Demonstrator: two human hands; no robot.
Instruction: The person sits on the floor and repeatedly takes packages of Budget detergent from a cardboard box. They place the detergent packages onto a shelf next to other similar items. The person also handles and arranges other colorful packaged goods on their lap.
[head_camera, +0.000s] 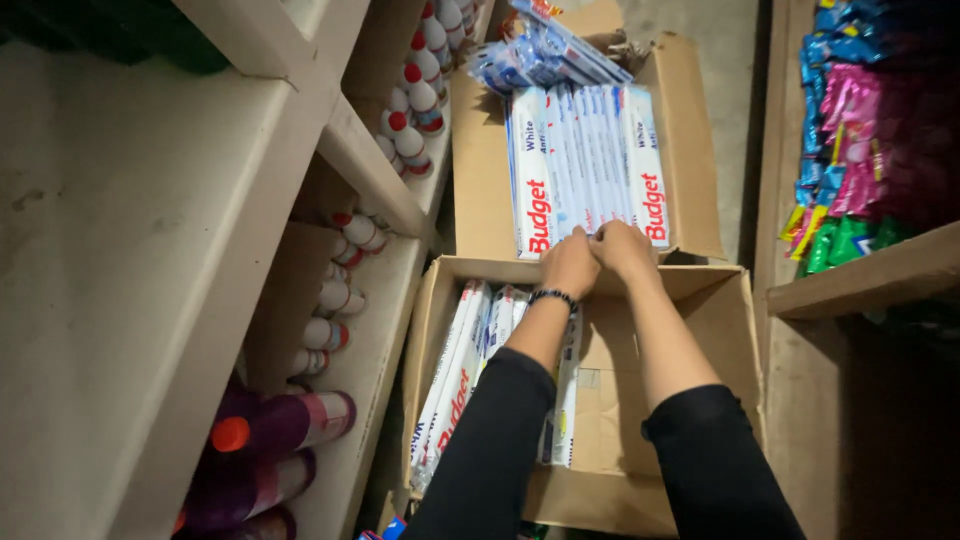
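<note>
Left hand and right hand pinch the near edge of a shrink-wrapped pack of white boxes, lying at twelve o'clock on a cardboard box. Likely light, stiff, slippery film; best gripped at corners.

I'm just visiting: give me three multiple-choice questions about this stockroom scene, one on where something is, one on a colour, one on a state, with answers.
1. Where do both hands rest?
A. on the bundle of white cartons
B. on the shelf bottles
C. on the floor

2. What colour are the sleeves?
A. yellow
B. black
C. white

3. The near cardboard box is:
A. taped shut
B. crushed flat
C. open

Answers:
1 A, the left hand and right hand meet at the lower edge of the bundle of white cartons.
2 B, both sleeves look black.
3 C, the near cardboard box has its flaps up, cartons showing inside.
</note>
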